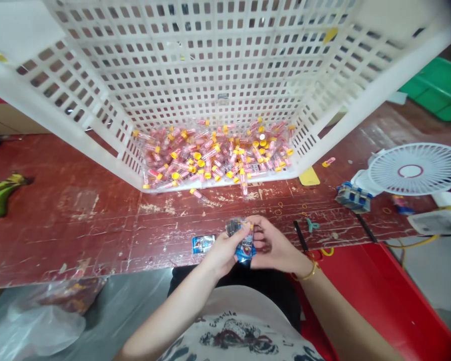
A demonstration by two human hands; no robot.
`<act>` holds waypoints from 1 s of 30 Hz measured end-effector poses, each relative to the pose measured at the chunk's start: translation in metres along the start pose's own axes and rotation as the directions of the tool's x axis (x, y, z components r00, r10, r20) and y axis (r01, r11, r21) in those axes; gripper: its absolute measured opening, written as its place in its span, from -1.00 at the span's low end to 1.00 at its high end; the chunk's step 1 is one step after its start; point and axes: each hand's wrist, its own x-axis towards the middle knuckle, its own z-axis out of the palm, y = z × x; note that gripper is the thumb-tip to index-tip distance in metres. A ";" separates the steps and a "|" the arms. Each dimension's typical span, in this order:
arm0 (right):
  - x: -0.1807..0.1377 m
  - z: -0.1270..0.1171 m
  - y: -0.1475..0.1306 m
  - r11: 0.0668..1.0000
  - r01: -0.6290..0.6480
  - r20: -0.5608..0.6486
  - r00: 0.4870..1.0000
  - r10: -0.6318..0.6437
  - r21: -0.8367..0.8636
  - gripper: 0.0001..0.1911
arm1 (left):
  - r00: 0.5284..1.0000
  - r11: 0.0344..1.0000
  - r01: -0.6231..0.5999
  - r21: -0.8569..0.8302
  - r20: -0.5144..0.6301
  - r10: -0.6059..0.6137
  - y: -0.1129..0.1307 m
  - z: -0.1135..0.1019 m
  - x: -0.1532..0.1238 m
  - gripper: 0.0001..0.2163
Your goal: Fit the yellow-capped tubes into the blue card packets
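My left hand point(223, 252) pinches a small blue printed packet point(245, 245) with clear plastic, thumb across its front. On the packet's right side my right hand point(272, 246) has its fingers curled against the edge; the upper end shows a bit of yellow. Another blue packet point(203, 244) lies flat on the table just left of my hands. Beyond them, a white slatted plastic basket point(218, 65) lies tipped with its opening toward me. Inside are many small clear tubes point(210, 155) with pink contents and yellow caps; a loose tube point(199, 194) rests in front of the rim.
The worn red table point(108, 215) carries green bananas point(2, 195) at left. On the right are a white fan point(417, 168), blue-topped packets point(353, 197), a yellow card point(308, 176) and rubber bands. A green crate point(438, 87) stands far right; a plastic bag point(33, 328) sits below left.
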 end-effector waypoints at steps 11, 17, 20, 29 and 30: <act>-0.003 0.013 0.013 0.958 0.078 -0.275 0.949 -0.157 -0.276 -0.34 | 0.990 0.984 -0.141 0.108 0.010 0.141 -0.003 -0.005 -0.004 -0.67; -0.002 0.023 0.017 0.972 0.061 -0.364 0.920 -0.143 -0.226 -0.37 | 0.995 0.994 -0.097 0.051 0.011 0.097 -0.006 -0.002 -0.004 -0.65; -0.002 0.024 0.019 0.969 0.086 -0.379 0.910 -0.172 -0.234 -0.38 | 0.996 0.995 -0.084 0.050 0.011 0.084 -0.006 0.000 -0.004 -0.68; -0.006 0.013 0.013 0.986 0.136 -0.328 0.931 -0.159 -0.092 -0.43 | 0.992 0.984 -0.122 0.127 -0.004 0.123 -0.005 0.002 -0.005 -0.70; -0.006 0.010 0.011 0.989 0.144 -0.317 0.937 -0.149 -0.041 -0.53 | 0.991 0.979 -0.127 0.156 -0.010 0.130 -0.006 0.003 -0.005 -0.70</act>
